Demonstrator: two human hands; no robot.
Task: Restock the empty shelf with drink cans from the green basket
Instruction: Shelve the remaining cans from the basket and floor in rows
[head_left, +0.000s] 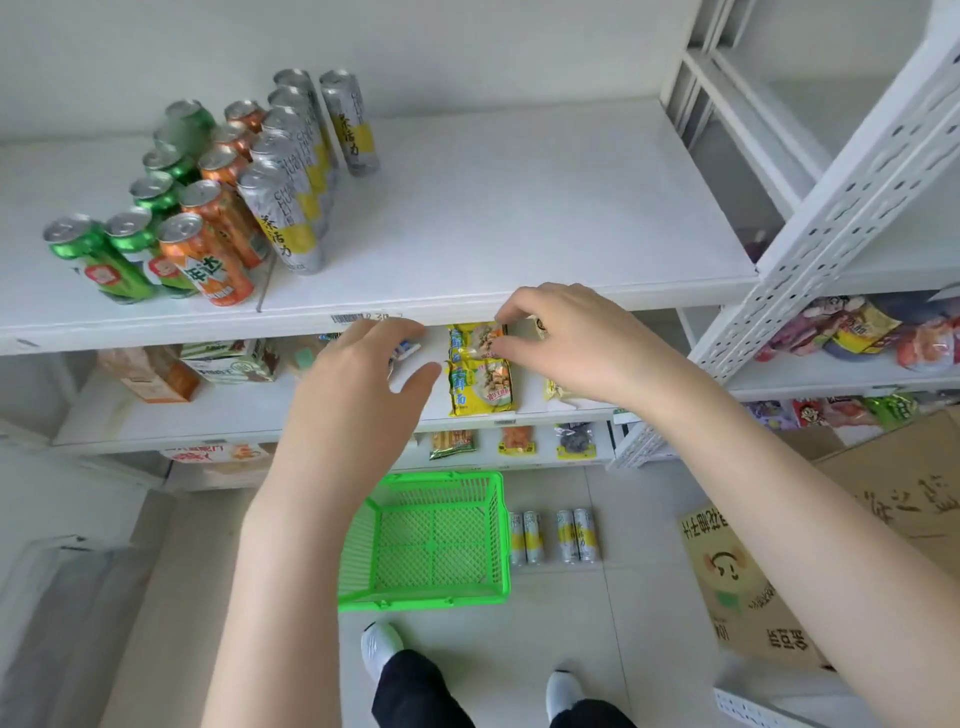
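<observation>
The drink cans (208, 208) stand in rows on the white top shelf (493, 208), up and to the left of both hands. Green ones are farthest left, orange ones are beside them, and then come tall silver-and-yellow ones. One tall can stands alone at the back, just right of its row.

The green basket (423, 603) sits on the floor below the hands, between the two forearms, with its mesh bottom fully in view. Four loose cans (553, 535), silver and yellow, stand upright on the floor just right of the basket, under the right forearm.

The left hand (358, 384) is open, with fingers loosely spread and thumb out. It is held in front of the top shelf's front edge and grips nothing. The right hand (566, 338) is beside it at the same edge. Its fingers are curled, and the tips are close to the top of a yellow snack packet (480, 379) lying on the shelf below. Whether they pinch anything cannot be told.

Drink cartons (228, 361) stand on that lower shelf, left of the left hand. Small snack packs (514, 441) lie on the shelf beneath, below both hands. A second rack (831, 234), right of the right hand, carries snack bags (852, 327). A cardboard box (753, 582) lies on the floor beside the right forearm. Two white shoes (382, 649) stand nearest the camera, below the basket.
</observation>
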